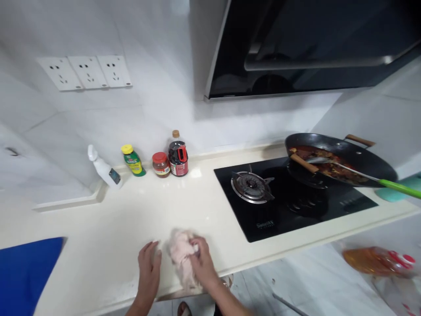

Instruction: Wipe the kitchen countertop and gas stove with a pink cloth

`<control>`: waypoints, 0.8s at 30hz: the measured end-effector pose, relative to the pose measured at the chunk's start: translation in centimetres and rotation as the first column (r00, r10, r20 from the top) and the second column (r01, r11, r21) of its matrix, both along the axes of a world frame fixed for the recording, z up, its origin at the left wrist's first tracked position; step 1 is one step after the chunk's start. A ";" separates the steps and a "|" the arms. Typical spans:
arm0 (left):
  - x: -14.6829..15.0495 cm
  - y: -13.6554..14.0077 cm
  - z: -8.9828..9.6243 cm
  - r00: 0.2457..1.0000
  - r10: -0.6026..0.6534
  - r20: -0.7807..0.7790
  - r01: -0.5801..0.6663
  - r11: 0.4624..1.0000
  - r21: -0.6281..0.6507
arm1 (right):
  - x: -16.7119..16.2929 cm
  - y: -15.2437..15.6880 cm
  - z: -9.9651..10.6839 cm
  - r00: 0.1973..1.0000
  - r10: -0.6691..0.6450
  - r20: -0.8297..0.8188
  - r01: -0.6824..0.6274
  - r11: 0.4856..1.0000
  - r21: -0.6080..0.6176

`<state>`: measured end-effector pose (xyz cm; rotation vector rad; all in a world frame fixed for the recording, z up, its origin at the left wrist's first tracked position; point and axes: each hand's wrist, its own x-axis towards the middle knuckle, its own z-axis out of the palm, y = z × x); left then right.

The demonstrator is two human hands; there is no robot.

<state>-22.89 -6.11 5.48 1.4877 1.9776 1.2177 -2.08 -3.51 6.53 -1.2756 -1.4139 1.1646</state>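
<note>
A pale pinkish cloth (182, 250), crumpled and slightly blurred, lies on the cream countertop (131, 219) near its front edge, its lower end reaching that edge. My right hand (204, 265) grips the cloth at its right side, fingers bunched into the fabric. To the left of the cloth and apart from it, my left hand (149, 267) holds nothing. Its fingers are loosely curved, with the thumb apart from them, over the counter.
Right of the cloth is a black gas hob (276, 210) bearing a wok (371, 164) of food with a green-handled utensil (397, 188). Along the wall stand a spray bottle (105, 169), a green bottle (134, 162), a red-lidded jar (161, 166) and a dark bottle (178, 160). A blue sheet (29, 272) lies left.
</note>
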 end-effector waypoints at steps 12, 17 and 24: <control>-6.8 -2.2 -2.4 0.928 0.107 -0.358 -0.100 0.994 0.036 | 18.5 5.9 -0.9 0.687 -0.502 0.526 0.394 0.865 0.312; -5.0 -1.7 -1.6 0.837 0.047 -0.545 -0.141 0.981 -0.132 | 7.0 2.8 -3.3 0.504 -0.277 0.818 0.198 0.959 0.203; -4.9 -1.9 -2.5 0.728 -0.033 -0.684 -0.142 0.970 -0.198 | 4.9 9.5 -4.7 0.450 -0.240 0.860 -0.144 0.931 0.335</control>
